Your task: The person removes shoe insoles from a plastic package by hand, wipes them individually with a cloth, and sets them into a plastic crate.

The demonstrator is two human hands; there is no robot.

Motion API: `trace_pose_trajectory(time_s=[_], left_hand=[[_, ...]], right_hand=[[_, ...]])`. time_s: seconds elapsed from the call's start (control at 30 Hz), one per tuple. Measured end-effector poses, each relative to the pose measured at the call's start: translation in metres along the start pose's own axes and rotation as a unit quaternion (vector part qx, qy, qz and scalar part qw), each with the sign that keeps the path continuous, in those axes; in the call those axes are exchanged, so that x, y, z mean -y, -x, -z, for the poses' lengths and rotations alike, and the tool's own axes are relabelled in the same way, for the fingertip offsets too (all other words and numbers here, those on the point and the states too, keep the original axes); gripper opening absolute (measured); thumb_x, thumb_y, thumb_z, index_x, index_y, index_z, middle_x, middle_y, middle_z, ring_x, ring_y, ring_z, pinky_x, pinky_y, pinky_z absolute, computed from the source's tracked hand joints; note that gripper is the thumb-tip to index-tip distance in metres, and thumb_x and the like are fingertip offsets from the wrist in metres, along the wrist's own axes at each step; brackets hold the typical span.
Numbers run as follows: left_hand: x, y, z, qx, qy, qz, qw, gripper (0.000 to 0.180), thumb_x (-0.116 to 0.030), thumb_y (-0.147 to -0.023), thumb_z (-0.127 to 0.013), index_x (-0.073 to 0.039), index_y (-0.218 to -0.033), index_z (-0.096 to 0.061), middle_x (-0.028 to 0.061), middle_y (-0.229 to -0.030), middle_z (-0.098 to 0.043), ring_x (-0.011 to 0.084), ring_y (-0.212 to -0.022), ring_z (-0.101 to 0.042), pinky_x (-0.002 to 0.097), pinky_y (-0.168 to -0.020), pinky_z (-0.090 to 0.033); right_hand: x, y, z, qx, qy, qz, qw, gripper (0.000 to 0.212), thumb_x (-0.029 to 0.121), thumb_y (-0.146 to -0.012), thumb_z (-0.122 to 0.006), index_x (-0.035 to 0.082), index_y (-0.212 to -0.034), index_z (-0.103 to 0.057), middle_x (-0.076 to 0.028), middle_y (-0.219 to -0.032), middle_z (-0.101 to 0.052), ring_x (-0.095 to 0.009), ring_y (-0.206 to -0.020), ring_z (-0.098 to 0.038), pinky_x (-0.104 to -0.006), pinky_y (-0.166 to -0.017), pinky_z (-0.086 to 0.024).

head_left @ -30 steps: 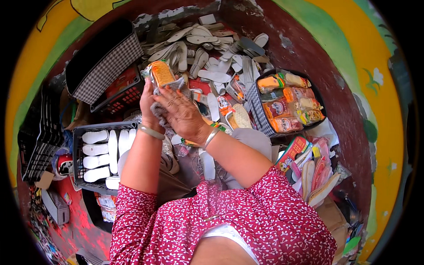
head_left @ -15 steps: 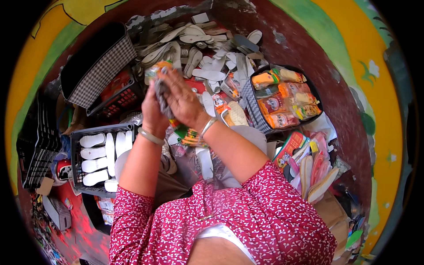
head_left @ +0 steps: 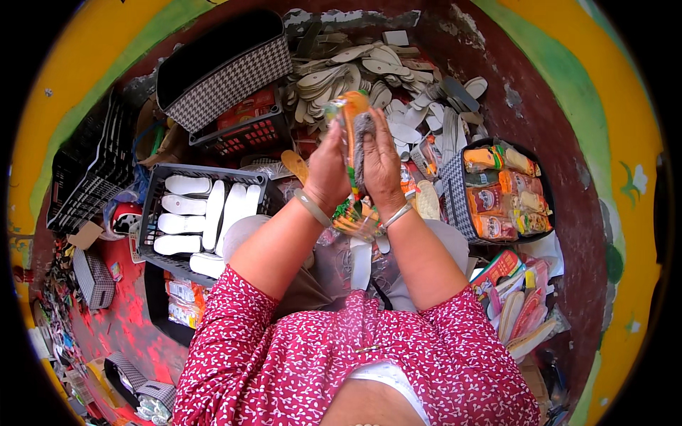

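Between my two hands, over my lap, stands a clear plastic packet (head_left: 351, 112) printed orange and green. A grey fuzzy insole (head_left: 364, 142) shows at its right side; whether it lies inside the plastic I cannot tell. My left hand (head_left: 328, 169) grips the packet from the left, thumb up along its edge. On the other side my right hand (head_left: 382, 165) presses against the grey insole, its fingers closed together and pointing up. The packet's lower end hangs blurred between my wrists. Below it a white insole (head_left: 360, 264) lies on my lap.
A heap of loose white insoles (head_left: 330, 82) lies ahead. At left, a dark crate (head_left: 150, 231) holds several white insoles, with a checked bin (head_left: 234, 85) behind. To the right are a checked basket (head_left: 455, 195) of packed insoles and some loose pink and cream insoles (head_left: 513, 312).
The view has swung, so the surroundings sit further right. My hands have turned the packet more upright, showing more of its orange front. My right hand no longer lies across its top.
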State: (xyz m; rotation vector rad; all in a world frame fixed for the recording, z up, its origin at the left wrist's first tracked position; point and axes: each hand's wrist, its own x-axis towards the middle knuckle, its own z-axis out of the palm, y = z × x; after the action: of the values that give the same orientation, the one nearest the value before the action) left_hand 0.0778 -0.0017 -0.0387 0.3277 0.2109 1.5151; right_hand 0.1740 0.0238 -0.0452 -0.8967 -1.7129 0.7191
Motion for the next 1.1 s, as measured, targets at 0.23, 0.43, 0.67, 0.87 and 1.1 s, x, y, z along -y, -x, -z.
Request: trace_pose_trajectory(time_s=[0.23,0.43,0.67,0.87,1.1], left_hand=[[0.002,0.016,-0.004,0.003,-0.222,0.112,0.969,0.043,-0.024,-0.096,-0.035,-0.004,-0.134,-0.038,0.0084,-0.127,-0.049,0.0186,-0.116,-0.049,0.0327,-0.098,-0.039],[-0.019,0.013,0.0,0.151,-0.359,0.138,0.911,0.054,-0.004,-0.078,-0.057,-0.003,-0.128,-0.039,0.004,-0.108,-0.054,0.0116,-0.097,-0.052,0.0277,-0.088,-0.042],[-0.011,0.012,0.014,0.147,-0.489,0.185,0.84,0.06,0.009,-0.076,-0.054,-0.003,-0.132,-0.037,0.0028,-0.114,-0.053,0.0106,-0.106,-0.047,0.0259,-0.092,-0.039],[-0.01,0.016,0.007,0.103,-0.338,0.182,0.918,0.069,0.009,-0.075,-0.053,-0.005,-0.139,-0.032,0.0078,-0.13,-0.047,0.0124,-0.12,-0.04,0.0278,-0.1,-0.032],[-0.022,0.008,0.003,-0.002,-0.204,0.151,0.967,0.045,-0.012,-0.085,-0.058,0.001,-0.126,-0.044,0.0134,-0.112,-0.059,0.0226,-0.097,-0.061,0.0366,-0.088,-0.049]], right_hand=[[0.008,-0.018,0.019,-0.041,0.1,0.153,0.982,0.04,0.02,-0.092,-0.05,0.007,-0.13,-0.047,-0.021,-0.136,-0.041,-0.037,-0.125,-0.041,-0.0372,-0.101,-0.036],[0.018,-0.03,0.04,0.055,0.08,0.081,0.992,0.035,0.023,-0.081,-0.062,0.005,-0.111,-0.059,-0.016,-0.11,-0.058,-0.031,-0.096,-0.059,-0.036,-0.084,-0.047],[-0.002,-0.024,0.034,-0.077,0.104,-0.022,0.991,0.025,0.016,-0.077,-0.062,0.003,-0.099,-0.061,-0.016,-0.081,-0.065,-0.029,-0.073,-0.063,-0.0358,-0.069,-0.05],[-0.05,-0.041,0.063,-0.213,-0.062,-0.109,0.969,0.019,0.014,-0.084,-0.06,-0.001,-0.096,-0.059,-0.008,-0.076,-0.064,-0.019,-0.065,-0.061,-0.0324,-0.062,-0.05],[-0.002,-0.047,0.067,-0.115,-0.308,-0.071,0.942,0.036,0.028,-0.096,-0.048,0.006,-0.125,-0.044,-0.008,-0.117,-0.056,-0.019,-0.105,-0.054,-0.0321,-0.091,-0.044]])
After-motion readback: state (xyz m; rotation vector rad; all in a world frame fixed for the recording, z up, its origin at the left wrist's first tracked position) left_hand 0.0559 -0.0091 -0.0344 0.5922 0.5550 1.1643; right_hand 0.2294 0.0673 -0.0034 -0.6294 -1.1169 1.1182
